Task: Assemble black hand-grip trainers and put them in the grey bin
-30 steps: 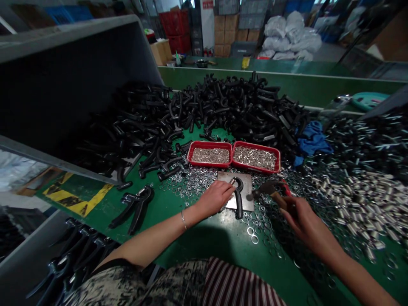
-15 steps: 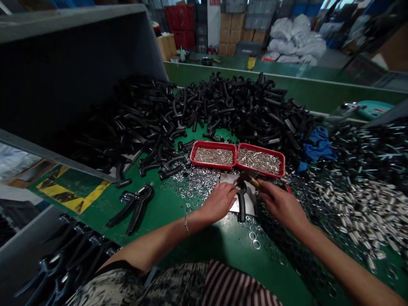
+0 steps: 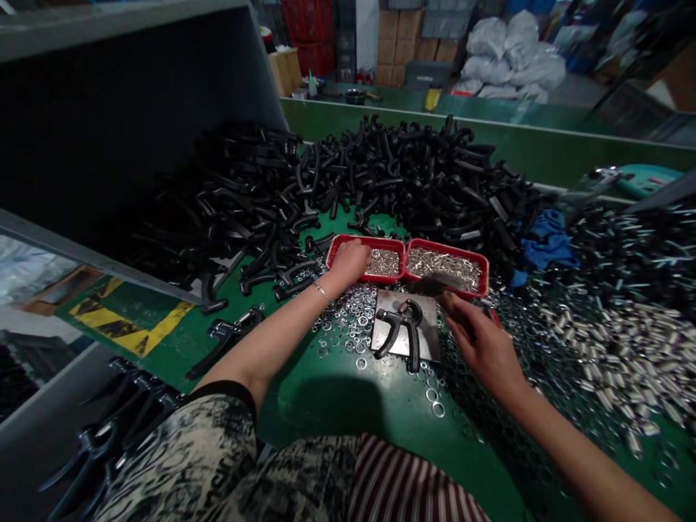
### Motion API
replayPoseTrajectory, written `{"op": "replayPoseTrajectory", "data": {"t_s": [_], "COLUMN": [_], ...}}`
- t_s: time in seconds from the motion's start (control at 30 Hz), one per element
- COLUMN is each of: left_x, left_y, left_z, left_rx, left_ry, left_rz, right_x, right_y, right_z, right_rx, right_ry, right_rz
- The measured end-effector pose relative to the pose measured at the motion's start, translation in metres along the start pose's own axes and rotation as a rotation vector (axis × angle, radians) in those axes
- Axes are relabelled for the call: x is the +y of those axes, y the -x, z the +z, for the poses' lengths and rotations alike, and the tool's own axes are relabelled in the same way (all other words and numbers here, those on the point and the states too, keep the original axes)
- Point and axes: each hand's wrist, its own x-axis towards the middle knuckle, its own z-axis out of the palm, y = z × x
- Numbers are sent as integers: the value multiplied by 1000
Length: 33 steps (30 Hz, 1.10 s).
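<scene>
My left hand [image 3: 348, 259] reaches into the left red tray [image 3: 333, 255], which holds small silver parts. Its fingers curl down into them, and what they pinch is hidden. My right hand [image 3: 478, 341] grips a small hammer [image 3: 435, 286] whose metal head hovers over the front edge of the right red tray [image 3: 483, 274]. Between my hands a black hand-grip piece [image 3: 401, 325] lies untouched on a square metal plate [image 3: 427, 341]. Loose silver washers [image 3: 348, 312] are strewn around the plate.
A big heap of black plastic handles [image 3: 353, 181] fills the green table behind the trays. Silver cylinders [image 3: 609, 341] cover the right side, beside a blue cloth [image 3: 547, 243]. Assembled black grips [image 3: 228, 333] lie at the left, with more in a grey bin [image 3: 109, 442] below.
My left hand left the black piece on the plate and moved up into the left red tray. My right hand drew the hammer back slightly to the right.
</scene>
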Motion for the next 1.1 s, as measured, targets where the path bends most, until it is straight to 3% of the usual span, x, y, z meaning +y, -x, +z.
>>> {"op": "replayPoseTrajectory", "data": {"t_s": [0.07,0.13,0.33,0.5,0.6,0.67,0.8,0.9,1.0,1.1], "left_x": [-4,-5,-11,-15,-4,11,48,64,67,68], "left_y": [-10,-12,-4,-6,11,34,85,101,97,92], "left_z": [3,7,19,16,9,7,15,23,25,21], "left_rx": [-46,-41,35,106,238,244,17,-44,-37,-35], "left_ry": [-46,-43,19,136,331,447,560,584,624,611], "left_rz": [-48,-71,-103,-90,-64,15,204,207,185,192], "right_x": [2,6,17,24,27,31,37,39,41,42], "right_y": [-8,-5,64,103,105,104,101,100,97,93], "right_z": [0,-2,-8,3,9,11,14,13,7,-4], "right_rx": [-135,-238,-90,-99,-82,-80,-89,-100,-190,-230], "right_ry": [-21,-127,-478,-719,-749,-762,-809,-778,-544,-83], "right_rz": [-1,97,563,770,788,781,783,777,698,490]}}
